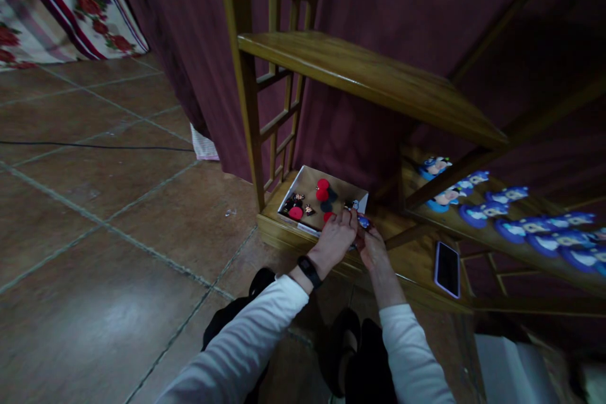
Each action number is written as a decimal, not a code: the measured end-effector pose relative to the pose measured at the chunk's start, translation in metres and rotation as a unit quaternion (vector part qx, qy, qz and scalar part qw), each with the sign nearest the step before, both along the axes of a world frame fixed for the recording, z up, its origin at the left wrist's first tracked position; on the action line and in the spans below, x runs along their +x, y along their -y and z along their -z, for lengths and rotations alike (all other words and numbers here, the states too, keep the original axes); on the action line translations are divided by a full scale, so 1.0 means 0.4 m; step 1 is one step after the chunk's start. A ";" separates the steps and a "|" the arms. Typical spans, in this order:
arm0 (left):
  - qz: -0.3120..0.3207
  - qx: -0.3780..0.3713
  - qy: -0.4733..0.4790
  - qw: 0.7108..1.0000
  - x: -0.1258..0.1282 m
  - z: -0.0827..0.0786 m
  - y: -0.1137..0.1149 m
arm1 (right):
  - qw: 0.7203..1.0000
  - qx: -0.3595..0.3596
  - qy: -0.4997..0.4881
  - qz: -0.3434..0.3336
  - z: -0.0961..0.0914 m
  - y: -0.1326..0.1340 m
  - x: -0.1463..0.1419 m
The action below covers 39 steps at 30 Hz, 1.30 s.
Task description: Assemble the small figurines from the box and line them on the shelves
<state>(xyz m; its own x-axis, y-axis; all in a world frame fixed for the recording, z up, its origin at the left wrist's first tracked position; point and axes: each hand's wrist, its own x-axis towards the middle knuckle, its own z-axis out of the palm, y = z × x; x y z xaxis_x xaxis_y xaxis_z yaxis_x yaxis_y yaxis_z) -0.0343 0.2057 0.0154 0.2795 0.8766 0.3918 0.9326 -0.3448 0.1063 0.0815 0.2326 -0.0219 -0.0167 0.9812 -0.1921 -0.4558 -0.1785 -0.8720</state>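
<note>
A shallow cardboard box (334, 175) sits on the low wooden shelf, with small red, black and dark figures lying in it. My left hand (337, 241), with a dark band at its wrist, reaches over the box's front right corner. Its fingers are bent together, and what they hold, if anything, is hidden. Close beside it, my right hand (373, 247) is closed around a small blue figurine (363, 221) at that same corner. A red round piece (296, 213) and a taller red figure (322, 189) lie apart from my hands inside the box.
An upper wooden shelf (369, 76) juts out above my hands. Several blue-and-white figurines (483, 211) stand in rows on the shelf at right. A phone (447, 269) lies on the lower shelf. A black cable (95, 146) crosses the tiled floor at left.
</note>
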 end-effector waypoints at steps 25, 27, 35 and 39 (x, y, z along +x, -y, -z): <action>-0.014 -0.316 0.765 0.561 -0.070 0.007 -0.053 | 0.977 0.144 0.150 -0.055 -0.074 0.017 -0.007; -0.002 -0.306 0.767 0.564 -0.072 0.000 -0.054 | 0.977 0.150 0.144 -0.048 -0.084 0.020 -0.005; 0.041 -0.273 0.736 0.618 -0.075 -0.014 -0.062 | 0.984 0.122 0.115 -0.067 -0.085 0.017 0.012; 0.056 -0.267 0.710 0.650 -0.074 -0.009 -0.066 | 0.985 0.105 0.126 -0.058 -0.075 0.011 0.018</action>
